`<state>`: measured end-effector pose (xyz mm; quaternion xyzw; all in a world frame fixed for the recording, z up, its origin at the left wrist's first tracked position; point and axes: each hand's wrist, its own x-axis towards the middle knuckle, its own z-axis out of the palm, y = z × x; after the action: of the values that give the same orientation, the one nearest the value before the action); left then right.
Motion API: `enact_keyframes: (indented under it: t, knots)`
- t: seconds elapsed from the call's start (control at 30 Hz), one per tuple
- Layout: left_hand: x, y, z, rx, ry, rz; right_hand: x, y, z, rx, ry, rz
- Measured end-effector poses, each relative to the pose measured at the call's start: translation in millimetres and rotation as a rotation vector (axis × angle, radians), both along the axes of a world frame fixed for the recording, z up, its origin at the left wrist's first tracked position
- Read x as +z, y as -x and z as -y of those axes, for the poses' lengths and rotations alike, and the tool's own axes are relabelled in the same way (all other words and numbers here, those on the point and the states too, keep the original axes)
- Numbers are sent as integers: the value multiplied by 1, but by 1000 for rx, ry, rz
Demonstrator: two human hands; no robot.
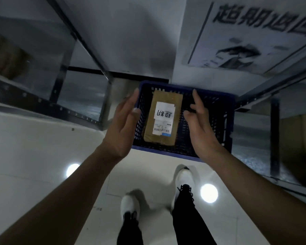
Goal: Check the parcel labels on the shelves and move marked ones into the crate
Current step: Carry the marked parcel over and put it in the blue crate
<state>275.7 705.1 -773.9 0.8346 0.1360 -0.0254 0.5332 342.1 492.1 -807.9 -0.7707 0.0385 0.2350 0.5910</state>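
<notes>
Inside blue crate [228,110]: brown parcel [162,137], handwritten label [163,111] up.

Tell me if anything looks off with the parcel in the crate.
Nothing much. The parcel lies slightly crooked in the crate, nearer its left wall, and the handwritten slip on it is stuck on a bit askew. No damage shows.

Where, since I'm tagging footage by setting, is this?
Probably a parcel depot or storeroom: metal shelves, a blue crate with a labelled cardboard parcel in it, and a printed wall sign.
</notes>
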Motion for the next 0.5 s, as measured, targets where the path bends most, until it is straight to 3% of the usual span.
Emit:
enact_keyframes:
  t: [0.27, 0.5]
  knots:
    - [158, 47, 30, -123, -109, 211, 174, 83, 24, -58, -79, 284]
    - [380, 150, 67, -270, -144, 555, 397, 211, 60, -135, -59, 636]
